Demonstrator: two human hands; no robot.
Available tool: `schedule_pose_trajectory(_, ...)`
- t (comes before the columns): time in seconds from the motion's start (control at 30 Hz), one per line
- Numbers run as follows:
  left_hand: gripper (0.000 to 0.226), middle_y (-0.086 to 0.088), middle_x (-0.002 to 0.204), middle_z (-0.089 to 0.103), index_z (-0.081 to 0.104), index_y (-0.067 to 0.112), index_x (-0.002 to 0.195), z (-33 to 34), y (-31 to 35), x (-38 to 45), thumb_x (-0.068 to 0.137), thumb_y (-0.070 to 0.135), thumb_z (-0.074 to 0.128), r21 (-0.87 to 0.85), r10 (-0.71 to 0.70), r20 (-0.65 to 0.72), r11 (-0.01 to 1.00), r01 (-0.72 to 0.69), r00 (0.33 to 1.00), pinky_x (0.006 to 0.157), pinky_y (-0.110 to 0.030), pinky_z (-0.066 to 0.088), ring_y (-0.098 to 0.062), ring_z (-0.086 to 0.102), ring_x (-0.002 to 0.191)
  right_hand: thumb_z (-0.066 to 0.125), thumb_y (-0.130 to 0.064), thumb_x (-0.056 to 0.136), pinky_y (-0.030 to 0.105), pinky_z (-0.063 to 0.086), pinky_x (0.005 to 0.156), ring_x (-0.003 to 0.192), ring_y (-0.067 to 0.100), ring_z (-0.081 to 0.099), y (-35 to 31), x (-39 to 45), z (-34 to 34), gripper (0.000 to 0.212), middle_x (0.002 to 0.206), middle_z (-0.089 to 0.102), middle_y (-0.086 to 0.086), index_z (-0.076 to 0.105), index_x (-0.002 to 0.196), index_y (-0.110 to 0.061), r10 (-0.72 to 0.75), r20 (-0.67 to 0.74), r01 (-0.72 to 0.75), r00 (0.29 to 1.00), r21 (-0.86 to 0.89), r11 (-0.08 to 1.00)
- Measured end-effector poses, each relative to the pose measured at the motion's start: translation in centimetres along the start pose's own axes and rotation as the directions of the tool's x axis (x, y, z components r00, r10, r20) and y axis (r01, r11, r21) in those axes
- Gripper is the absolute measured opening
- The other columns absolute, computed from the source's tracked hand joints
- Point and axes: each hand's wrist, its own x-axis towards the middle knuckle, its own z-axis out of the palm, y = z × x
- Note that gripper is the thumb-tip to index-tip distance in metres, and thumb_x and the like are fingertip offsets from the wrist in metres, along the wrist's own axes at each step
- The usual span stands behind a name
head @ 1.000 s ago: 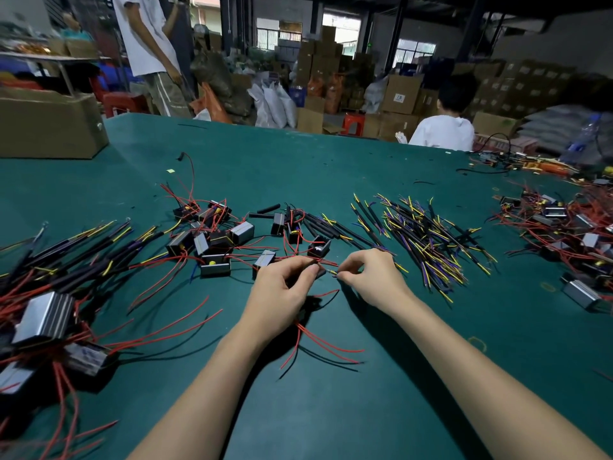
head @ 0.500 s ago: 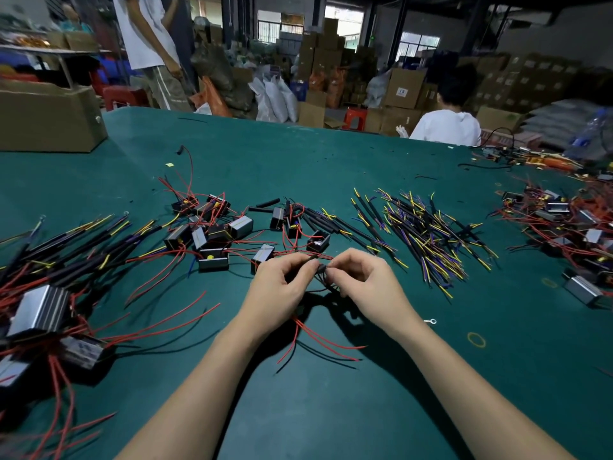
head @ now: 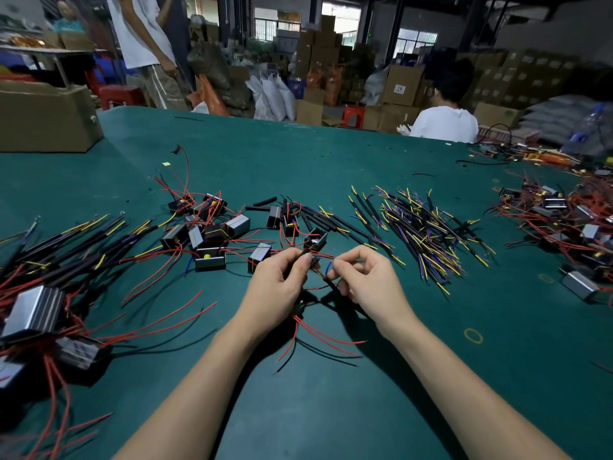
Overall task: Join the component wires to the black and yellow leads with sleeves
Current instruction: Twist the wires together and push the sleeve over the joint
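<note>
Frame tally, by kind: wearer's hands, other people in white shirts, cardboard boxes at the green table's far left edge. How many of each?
Wearer's hands: 2 (left hand pinches a black sleeve, right hand pinches a blue wire)
People in white shirts: 2 (standing person, seated person)
Cardboard box: 1
Total: 5

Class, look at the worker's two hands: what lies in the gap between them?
In the head view, thin red and blue wire ends bridge the gap between left hand and right hand; both pinch them.

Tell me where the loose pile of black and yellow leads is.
In the head view, the lead pile lies on the green table, right of centre, just beyond and to the right of the right hand.
</note>
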Motion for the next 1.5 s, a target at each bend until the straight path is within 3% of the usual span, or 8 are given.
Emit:
schedule_pose_trajectory(0.17,0.024,0.012,0.052,0.043,0.059,0.023,0.081,0.0,-0.2,0.2,0.100,0.026,0.045,0.018,-0.009,-0.017,1.000,0.009,1.000,0.058,-0.035,0.035,-0.014,0.038,0.054,0.055,-0.006,0.092,0.016,0.035,0.044,0.046,0.010,0.045,0.1,-0.4,0.0,0.013,0.075,0.073,0.006,0.053,0.080,-0.012,-0.031,0.064,0.040,0.997,-0.134,0.990)
schedule_pose_trajectory(0.37,0.023,0.011,0.055,0.043,0.058,0.021,0.082,-0.1,-0.2,0.2,0.100,0.029,0.045,0.015,-0.009,-0.020,1.000,0.009,1.000,0.057,-0.034,0.033,-0.014,0.039,0.055,0.067,-0.009,0.085,0.015,0.045,0.066,0.067,0.012,0.060,0.0,-1.0,0.5,0.011,0.078,0.070,-0.002,0.060,0.083,-0.017,-0.148,0.103,0.169,0.984,-0.239,0.956)
schedule_pose_trajectory(0.5,0.023,0.014,0.053,0.045,0.058,0.023,0.082,-0.1,-0.2,0.2,0.100,0.028,0.045,-0.005,-0.019,-0.019,1.000,0.019,1.000,0.059,-0.034,0.036,-0.012,0.040,0.055,0.068,-0.012,0.085,0.022,0.048,0.071,0.073,0.018,0.064,0.1,-0.9,0.6,0.008,0.079,0.071,0.004,0.065,0.078,-0.016,-0.090,0.058,0.101,0.994,-0.227,0.969)
schedule_pose_trajectory(0.87,0.012,0.012,0.050,0.044,0.061,0.019,0.093,-0.2,0.4,-0.1,0.097,0.025,0.052,-0.054,0.059,0.005,0.997,-0.059,0.998,0.048,-0.025,0.029,-0.012,0.034,0.050,0.066,-0.009,0.083,0.024,0.038,0.059,0.060,0.011,0.045,0.3,-0.9,0.1,0.014,0.063,0.057,-0.007,0.066,0.072,-0.018,-0.134,0.086,0.152,0.987,-0.254,0.955)
schedule_pose_trajectory(0.97,0.011,0.012,0.052,0.044,0.061,0.016,0.091,-0.2,0.4,-0.2,0.096,0.023,0.054,-0.045,0.057,0.002,0.997,-0.057,0.998,0.052,-0.027,0.031,-0.013,0.036,0.053,0.066,-0.009,0.083,0.020,0.039,0.056,0.061,0.004,0.049,0.1,-1.1,-0.3,0.016,0.064,0.060,-0.012,0.066,0.072,-0.021,-0.240,0.094,0.258,0.966,-0.292,0.921)
schedule_pose_trajectory(1.1,0.010,0.012,0.054,0.047,0.061,0.015,0.088,-0.1,0.6,-0.2,0.095,0.019,0.056,-0.010,0.074,0.007,0.997,-0.074,0.997,0.054,-0.024,0.033,-0.008,0.039,0.053,0.064,-0.005,0.085,0.035,0.049,0.065,0.066,0.015,0.064,-0.3,-1.2,-0.4,0.015,0.070,0.065,-0.005,0.064,0.076,-0.017,-0.317,0.097,0.331,0.943,-0.318,0.888)
schedule_pose_trajectory(1.37,0.009,0.015,0.052,0.048,0.063,0.010,0.086,-0.1,1.1,-0.4,0.093,0.013,0.059,-0.006,0.074,0.017,0.997,-0.074,0.997,0.047,-0.011,0.033,-0.003,0.041,0.050,0.068,-0.005,0.080,0.018,0.042,0.061,0.060,0.006,0.051,-0.4,-1.0,-0.7,0.010,0.075,0.064,-0.006,0.068,0.075,-0.014,-0.383,0.084,0.382,0.920,-0.414,0.827)
schedule_pose_trajectory(1.5,0.009,0.011,0.059,0.053,0.064,0.010,0.085,-0.2,1.4,-0.5,0.092,0.011,0.059,0.013,0.094,0.021,0.995,-0.094,0.995,0.057,-0.019,0.038,-0.006,0.046,0.056,0.068,-0.007,0.080,0.019,0.042,0.060,0.058,0.007,0.051,-0.3,-0.8,-0.7,0.009,0.075,0.064,-0.006,0.067,0.075,-0.014,-0.375,0.087,0.375,0.923,-0.421,0.826)
